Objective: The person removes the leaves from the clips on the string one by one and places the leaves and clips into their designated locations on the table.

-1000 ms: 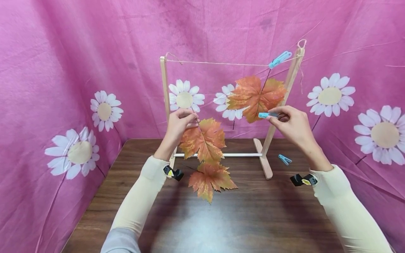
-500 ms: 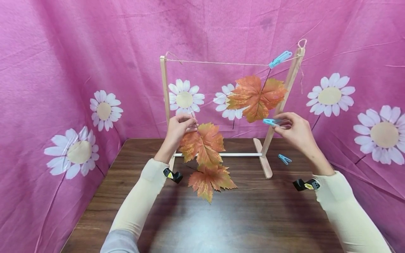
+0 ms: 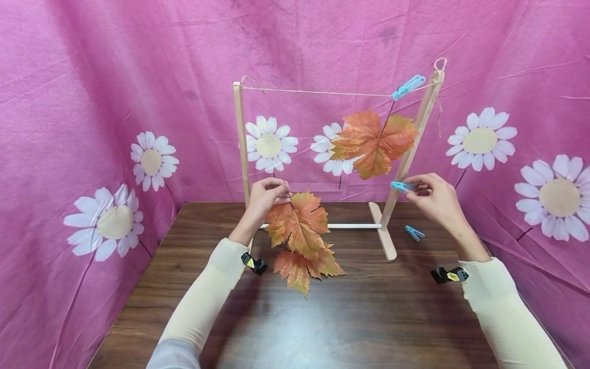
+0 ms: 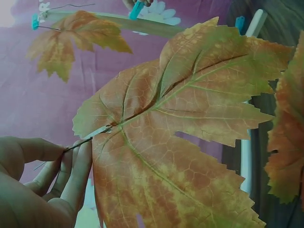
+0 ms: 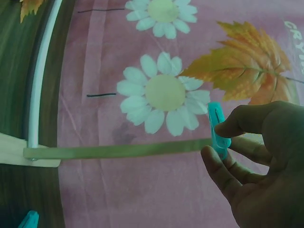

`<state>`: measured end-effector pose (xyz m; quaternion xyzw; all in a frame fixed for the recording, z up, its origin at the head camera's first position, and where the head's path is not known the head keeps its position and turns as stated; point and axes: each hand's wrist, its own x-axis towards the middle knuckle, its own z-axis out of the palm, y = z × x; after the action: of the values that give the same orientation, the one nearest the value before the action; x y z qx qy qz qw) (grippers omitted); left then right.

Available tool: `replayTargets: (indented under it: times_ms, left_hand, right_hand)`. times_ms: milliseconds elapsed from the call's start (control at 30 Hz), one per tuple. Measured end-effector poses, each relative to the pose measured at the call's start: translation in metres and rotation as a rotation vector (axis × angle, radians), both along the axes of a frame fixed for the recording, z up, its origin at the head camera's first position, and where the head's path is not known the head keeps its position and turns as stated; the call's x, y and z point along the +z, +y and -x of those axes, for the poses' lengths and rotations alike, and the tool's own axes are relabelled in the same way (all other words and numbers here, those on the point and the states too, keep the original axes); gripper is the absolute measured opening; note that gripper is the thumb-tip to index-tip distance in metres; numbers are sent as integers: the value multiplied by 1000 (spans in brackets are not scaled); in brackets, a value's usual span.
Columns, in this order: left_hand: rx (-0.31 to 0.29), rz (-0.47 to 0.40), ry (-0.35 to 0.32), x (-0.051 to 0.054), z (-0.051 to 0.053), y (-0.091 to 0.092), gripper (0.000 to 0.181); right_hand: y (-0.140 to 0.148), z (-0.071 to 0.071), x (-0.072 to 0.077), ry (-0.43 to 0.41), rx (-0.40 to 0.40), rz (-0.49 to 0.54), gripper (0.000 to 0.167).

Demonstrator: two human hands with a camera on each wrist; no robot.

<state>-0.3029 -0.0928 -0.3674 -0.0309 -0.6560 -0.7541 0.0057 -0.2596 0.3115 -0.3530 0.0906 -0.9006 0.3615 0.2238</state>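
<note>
My left hand (image 3: 269, 199) pinches the thin stem of an orange leaf (image 3: 298, 223), which hangs down over the table at the stand's left side. The left wrist view shows the stem (image 4: 78, 144) between thumb and fingers. In my right hand (image 3: 435, 197), thumb and fingers hold a blue clothespin (image 3: 400, 187) beside the stand's right post; the right wrist view shows that clothespin (image 5: 218, 129) at the fingertips. Another orange leaf (image 3: 295, 271) lies on the table, partly hidden behind the held one. A third leaf (image 3: 375, 143) hangs from the string, clipped by a blue clothespin (image 3: 407, 87).
A wooden stand has a left post (image 3: 240, 133), a right post (image 3: 417, 138) and a white lower rod (image 3: 354, 226). A string (image 3: 322, 92) runs between the post tops. A loose blue clothespin (image 3: 414, 233) lies on the brown table (image 3: 359, 318). A pink flowered cloth (image 3: 322, 41) stands behind.
My left hand has lowered with its leaf, which now covers more of the leaf on the table. My right hand has moved down and right with the clothespin.
</note>
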Motion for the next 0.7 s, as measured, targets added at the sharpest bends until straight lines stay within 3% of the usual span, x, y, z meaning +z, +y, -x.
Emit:
replayTargets:
  times_ms: [433, 700]
  left_hand:
    - [-26, 35, -62, -34, -8, 7, 13]
    - [-32, 1, -112, -51, -9, 9, 11]
  right_hand:
    - [17, -2, -17, -90, -81, -84, 30]
    - [23, -6, -29, -116, -85, -117, 30]
